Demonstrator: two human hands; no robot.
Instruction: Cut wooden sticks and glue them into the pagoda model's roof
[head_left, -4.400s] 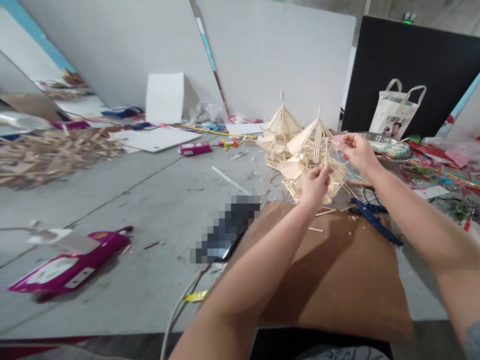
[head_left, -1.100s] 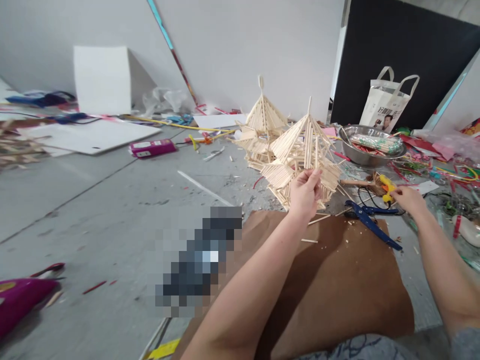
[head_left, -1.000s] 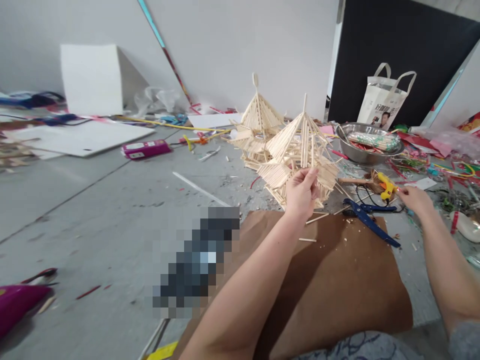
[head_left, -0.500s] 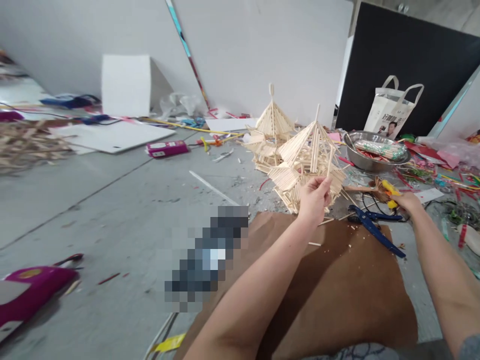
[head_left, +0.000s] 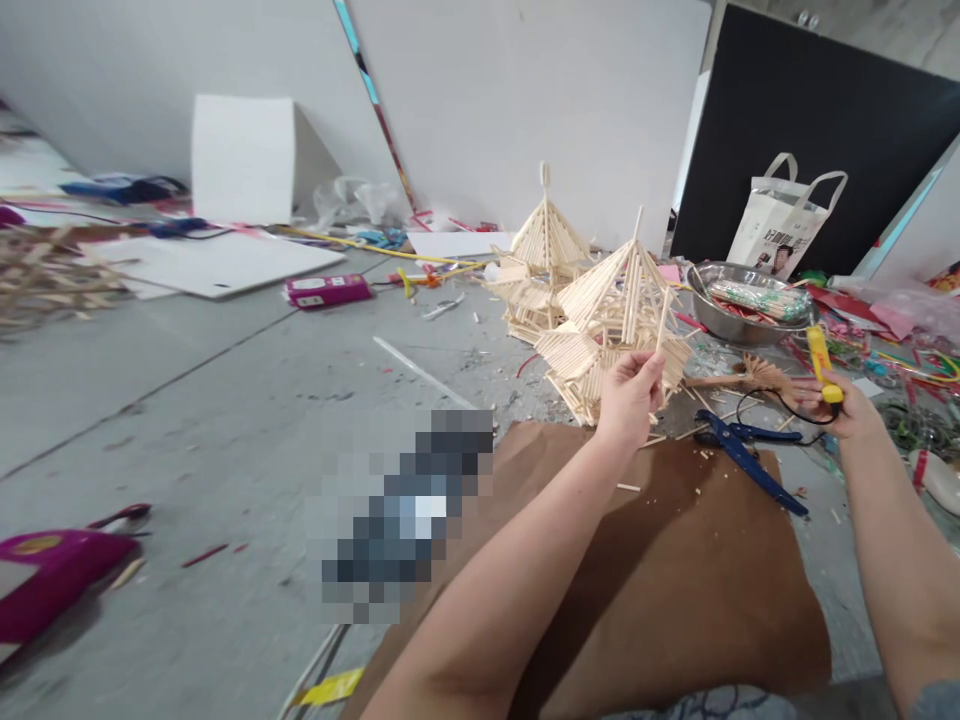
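Observation:
My left hand (head_left: pixel 634 392) is closed, pinching a thin wooden stick (head_left: pixel 664 318) that points upward. It is just in front of a pagoda-like model (head_left: pixel 600 300) made of pale sticks, with a pointed roof; part of its base is hidden behind the hand. On the right, my right hand (head_left: pixel 851 408) is wrapped round a yellow glue gun (head_left: pixel 817 352) with a black cord. Between the hands lie blue-handled cutters (head_left: pixel 739 460), partly on a brown sheet (head_left: pixel 697 590). Behind the nearer model rises a second stick model (head_left: pixel 546 235).
A metal bowl (head_left: pixel 739 325) with wrapped sticks stands behind my right hand, near a white tote bag (head_left: pixel 780 230). Coloured scraps litter the right side. Purple packages (head_left: pixel 328 291) and white boards (head_left: pixel 225 262) lie left; a pixelated dark object (head_left: pixel 405 510) is beside the sheet.
My right hand has lifted and turned the yellow glue gun so it stands more upright, moving slightly right. My left hand with the stick has stayed nearly still.

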